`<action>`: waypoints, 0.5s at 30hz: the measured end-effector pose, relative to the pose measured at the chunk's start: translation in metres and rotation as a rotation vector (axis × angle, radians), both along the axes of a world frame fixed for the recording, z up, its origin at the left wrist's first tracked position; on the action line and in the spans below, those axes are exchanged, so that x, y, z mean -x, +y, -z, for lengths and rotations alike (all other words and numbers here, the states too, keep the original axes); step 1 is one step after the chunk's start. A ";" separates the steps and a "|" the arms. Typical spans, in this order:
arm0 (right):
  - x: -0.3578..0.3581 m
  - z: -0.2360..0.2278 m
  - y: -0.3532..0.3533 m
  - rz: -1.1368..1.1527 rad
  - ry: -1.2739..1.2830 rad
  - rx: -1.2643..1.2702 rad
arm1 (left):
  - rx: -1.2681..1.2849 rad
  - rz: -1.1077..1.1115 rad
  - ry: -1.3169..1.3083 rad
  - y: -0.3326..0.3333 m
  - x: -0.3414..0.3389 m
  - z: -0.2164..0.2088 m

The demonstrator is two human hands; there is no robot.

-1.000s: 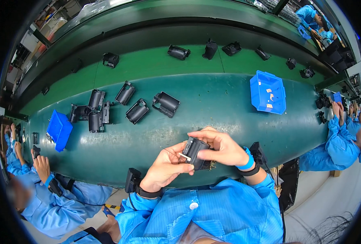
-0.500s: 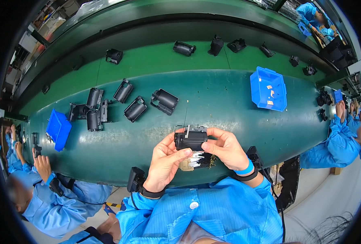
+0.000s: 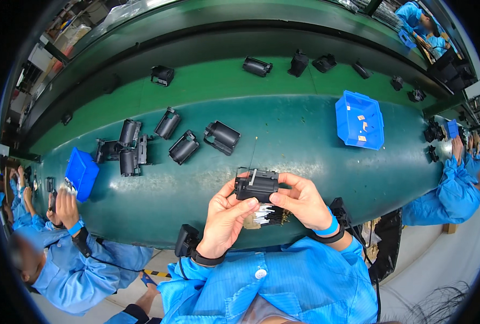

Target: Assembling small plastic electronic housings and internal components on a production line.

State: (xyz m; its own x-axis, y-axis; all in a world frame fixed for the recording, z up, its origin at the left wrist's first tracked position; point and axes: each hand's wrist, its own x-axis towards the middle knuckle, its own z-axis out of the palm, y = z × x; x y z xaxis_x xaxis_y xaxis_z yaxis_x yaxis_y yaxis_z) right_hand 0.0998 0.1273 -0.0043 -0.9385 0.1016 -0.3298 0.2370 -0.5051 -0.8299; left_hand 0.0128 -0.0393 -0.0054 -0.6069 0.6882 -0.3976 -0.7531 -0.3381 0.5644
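Both hands hold a black plastic housing (image 3: 256, 189) close to my body, above the table's near edge. My left hand (image 3: 222, 220) grips its left end, thumb along the lower front. At the other end my right hand (image 3: 304, 201) pinches it, thumb on the front and fingers behind. A pale metal strip lies across the housing's top, and a thin dark wire (image 3: 254, 151) sticks up from it, light at its tip. Just below the housing, partly hidden by it, lies a bundle of thin white and black pieces (image 3: 272, 215) on something tan.
Several similar black housings (image 3: 222, 137) lie on the green table (image 3: 315, 173) to the left. Others ride the far green belt (image 3: 213, 83). Blue bins (image 3: 360, 120) (image 3: 82, 174) stand right and left. A co-worker's hand (image 3: 67, 208) is near the left bin; another person (image 3: 440, 189) sits at right.
Housings on the far belt have shifted right. The view has moved slightly, and my hands keep the same grip on the housing. The left co-worker's hand has risen toward the bin.
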 end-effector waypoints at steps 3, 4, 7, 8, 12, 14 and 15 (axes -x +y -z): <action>0.001 0.005 -0.006 0.075 0.066 0.060 | 0.050 -0.113 -0.014 0.001 -0.005 0.010; 0.001 0.007 -0.009 0.069 0.068 0.058 | 0.022 -0.090 -0.017 0.002 -0.006 0.014; 0.000 0.015 -0.015 0.092 0.069 0.062 | -0.025 -0.025 -0.096 -0.004 -0.004 0.017; -0.001 0.018 -0.016 0.060 0.100 -0.032 | -0.031 -0.029 -0.098 -0.003 -0.003 0.014; -0.004 0.017 -0.008 -0.009 0.011 -0.407 | 0.024 -0.085 0.032 -0.002 0.000 0.006; -0.004 0.008 -0.002 0.106 -0.042 -0.908 | 0.028 -0.122 0.074 -0.005 0.001 0.007; -0.004 -0.003 -0.002 0.252 0.096 -1.132 | 0.096 -0.099 0.146 -0.007 0.003 0.005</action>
State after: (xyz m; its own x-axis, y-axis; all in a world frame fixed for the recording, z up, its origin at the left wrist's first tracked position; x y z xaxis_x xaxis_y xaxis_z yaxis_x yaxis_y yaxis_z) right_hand 0.1034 0.1249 -0.0015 -0.8662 0.4797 0.1401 0.1472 0.5128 -0.8458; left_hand 0.0101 -0.0466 -0.0101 -0.7258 0.5853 -0.3614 -0.6266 -0.3456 0.6985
